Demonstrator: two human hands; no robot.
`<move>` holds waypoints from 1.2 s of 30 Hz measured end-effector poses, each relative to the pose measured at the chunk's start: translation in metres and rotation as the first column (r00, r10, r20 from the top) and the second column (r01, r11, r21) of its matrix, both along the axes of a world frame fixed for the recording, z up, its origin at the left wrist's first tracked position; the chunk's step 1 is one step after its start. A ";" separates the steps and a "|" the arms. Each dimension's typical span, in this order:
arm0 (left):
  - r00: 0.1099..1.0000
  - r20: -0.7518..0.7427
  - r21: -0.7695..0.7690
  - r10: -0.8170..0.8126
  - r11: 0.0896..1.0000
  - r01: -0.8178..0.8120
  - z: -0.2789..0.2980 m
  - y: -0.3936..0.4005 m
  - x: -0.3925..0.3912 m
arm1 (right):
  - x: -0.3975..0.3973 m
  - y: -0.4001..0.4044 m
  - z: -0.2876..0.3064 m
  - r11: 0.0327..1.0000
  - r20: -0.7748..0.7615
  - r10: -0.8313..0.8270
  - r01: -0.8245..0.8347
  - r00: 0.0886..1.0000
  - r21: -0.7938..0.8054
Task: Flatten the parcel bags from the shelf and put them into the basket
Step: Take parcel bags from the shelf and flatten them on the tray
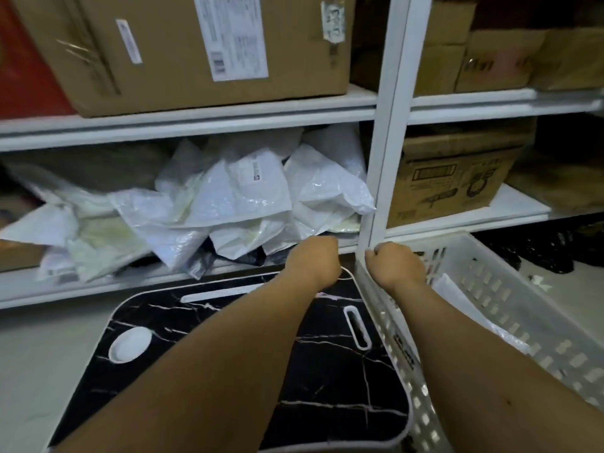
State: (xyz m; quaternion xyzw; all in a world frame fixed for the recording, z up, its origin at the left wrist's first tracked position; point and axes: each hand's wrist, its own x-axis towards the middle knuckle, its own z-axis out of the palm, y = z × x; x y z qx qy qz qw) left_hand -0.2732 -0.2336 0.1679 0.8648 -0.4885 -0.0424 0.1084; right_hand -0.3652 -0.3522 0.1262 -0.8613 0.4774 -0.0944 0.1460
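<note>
**Both hands out front, next bag about to be picked**

Both arms are stretched toward the shelf (183,291). The left hand (315,261) is at the near edge of the heap of parcel bags (228,197), fingers curled away from the camera, right against the lowest white bag; whether it already pinches a corner, I cannot tell. The right hand (394,264) is curled too, over the far left corner of the basket (510,289) beside the white shelf post (389,142); its grip is hidden as well.

The bags lie crumpled on the middle shelf, left of the post. The basket sits to the right, with what looks like one flat bag (470,308) inside. Between shelf and person lies the black marble-patterned board (228,354).

This reads as the fetching step. Next call: pull one bag free without dragging the heap down, then press it flat on the board.
</note>
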 end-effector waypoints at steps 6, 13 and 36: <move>0.984 -0.040 -0.027 0.172 0.985 -0.173 0.018 0.078 0.066 | 0.065 0.057 0.021 0.992 0.034 0.121 -0.119 0.992 -0.042; 0.934 -0.123 -0.047 0.335 0.938 -0.343 0.013 0.127 0.135 | 0.148 0.083 0.041 0.977 0.422 -0.120 0.030 0.899 0.213; 0.636 -0.674 -0.257 0.376 0.688 -0.678 0.050 0.164 0.150 | 0.197 0.148 0.110 0.385 0.700 -0.645 -0.661 0.306 0.643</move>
